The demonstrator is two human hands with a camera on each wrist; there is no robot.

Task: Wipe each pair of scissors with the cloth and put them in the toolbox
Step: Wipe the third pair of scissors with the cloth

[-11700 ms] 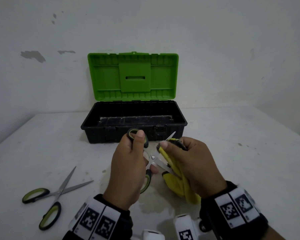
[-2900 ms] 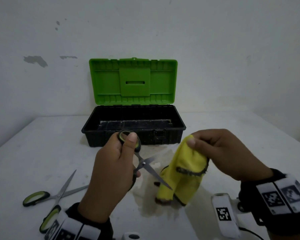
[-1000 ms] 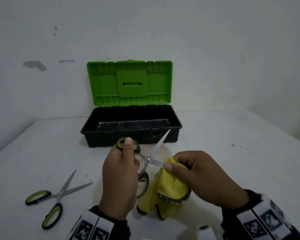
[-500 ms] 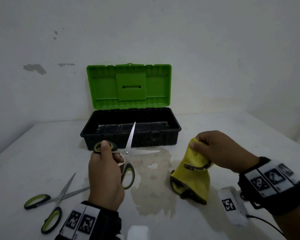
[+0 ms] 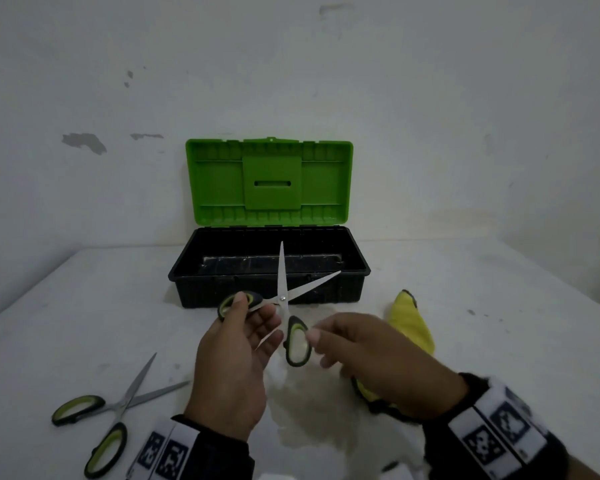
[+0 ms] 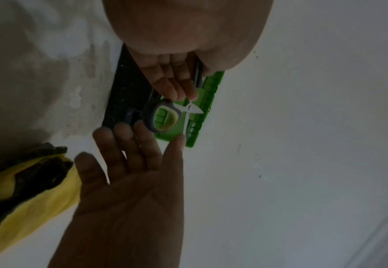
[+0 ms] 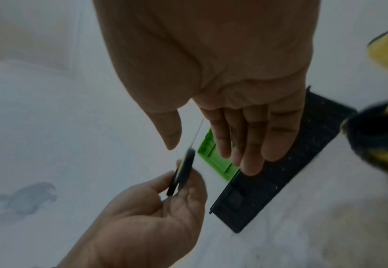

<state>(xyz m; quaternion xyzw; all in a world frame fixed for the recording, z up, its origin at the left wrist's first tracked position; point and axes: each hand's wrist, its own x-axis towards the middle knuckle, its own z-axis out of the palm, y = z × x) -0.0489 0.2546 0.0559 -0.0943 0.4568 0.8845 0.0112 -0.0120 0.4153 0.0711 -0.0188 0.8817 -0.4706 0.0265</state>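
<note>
My left hand [image 5: 253,313] pinches the upper handle loop of the green-and-black scissors [image 5: 283,299], thumb on top. Their blades are spread wide and point up in front of the open toolbox [image 5: 222,292]. My right hand [image 5: 316,341] has straight fingers, with fingertips [image 6: 124,130] at the lower handle loop [image 6: 163,117], not curled round it. The yellow cloth [image 5: 413,320] lies on the table behind my right hand, and no hand holds it. In the right wrist view the left hand [image 7: 153,217] grips the handle [image 7: 183,172] edge-on.
A second pair of scissors [image 5: 115,407] lies spread on the table at the front left. The toolbox's green lid [image 5: 267,181] stands upright against the wall. A damp patch [image 5: 309,410] marks the table between my wrists.
My right hand let go of the cloth, which now lies on the table, and moved left to the scissors' lower handle. My left hand carried the scissors right, toward the middle.
</note>
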